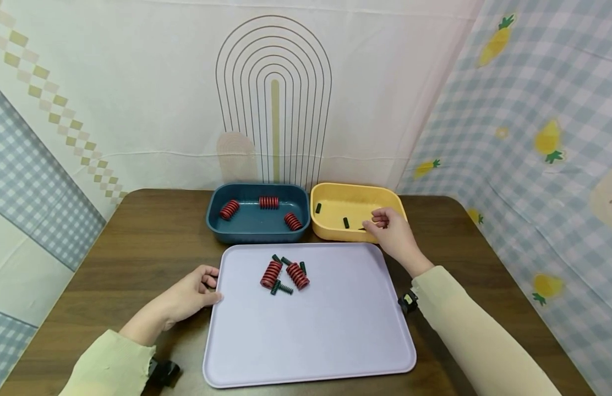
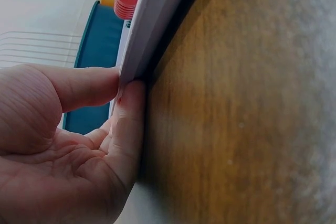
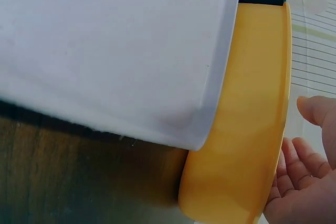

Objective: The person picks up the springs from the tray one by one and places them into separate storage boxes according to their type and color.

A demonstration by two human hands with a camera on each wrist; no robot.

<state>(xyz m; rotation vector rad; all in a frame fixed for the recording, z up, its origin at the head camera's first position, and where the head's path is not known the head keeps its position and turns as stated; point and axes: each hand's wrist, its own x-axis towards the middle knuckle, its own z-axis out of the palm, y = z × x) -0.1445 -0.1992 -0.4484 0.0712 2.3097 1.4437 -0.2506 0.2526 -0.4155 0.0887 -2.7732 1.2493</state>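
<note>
My left hand [image 1: 189, 294] pinches the left rim of a pale lavender tray [image 1: 306, 341], thumb on top and fingers beneath, as the left wrist view shows. Two red coil springs [image 1: 271, 274] lie on the tray's upper part among several small dark green springs [image 1: 285, 289]. Over the right side of a yellow bin [image 1: 353, 190] is my right hand [image 1: 395, 236], its thumb and fingers apart with nothing between them. Just beside the thumb tip a small dark piece shows, partly hidden. Farther left in that bin lie two small green springs [image 1: 345, 223].
A dark blue bin [image 1: 258, 236] with three red springs [image 1: 268, 203] stands left of the yellow one, behind the tray. All rest on a brown wooden table [image 1: 152, 236]. Patterned cloth [image 1: 152, 93] hangs behind the table and along its sides.
</note>
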